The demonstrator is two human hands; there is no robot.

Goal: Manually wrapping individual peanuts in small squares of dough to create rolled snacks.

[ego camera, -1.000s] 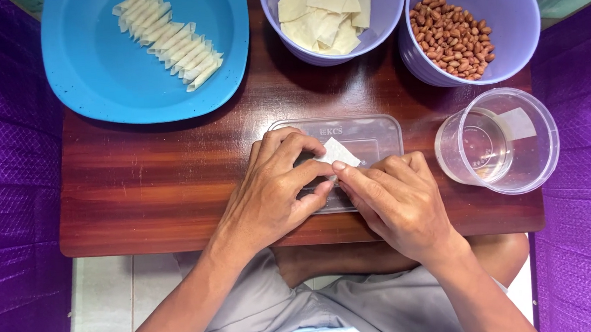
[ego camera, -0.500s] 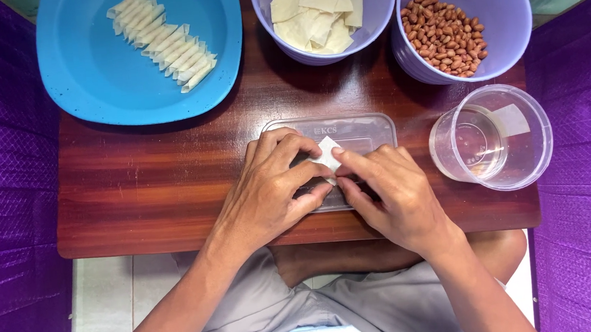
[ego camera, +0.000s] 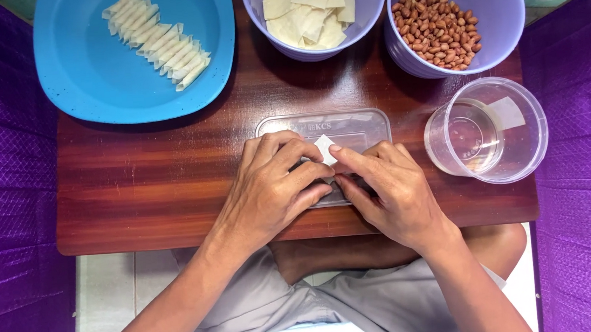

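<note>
A small pale wrapper (ego camera: pixel 323 147) lies on a clear flat plastic lid (ego camera: pixel 356 127) at the middle of the wooden table (ego camera: pixel 149 184). My left hand (ego camera: pixel 273 189) and my right hand (ego camera: pixel 389 190) both press on the wrapper with their fingertips, folding it between them. Most of the wrapper is hidden under my fingers; only one white corner shows.
A blue plate (ego camera: pixel 85 77) at the back left holds a row of several rolled wrappers (ego camera: pixel 155 40). One purple bowl (ego camera: pixel 361 13) holds flat wrappers (ego camera: pixel 308 10), another (ego camera: pixel 503 30) holds peanuts (ego camera: pixel 439 21). A clear tub with water (ego camera: pixel 490 136) stands at the right. Purple cloth flanks the table.
My right hand has slid left over the wrapper, covering more of it; less white shows. The left hand stays in place. The view has shifted slightly.
</note>
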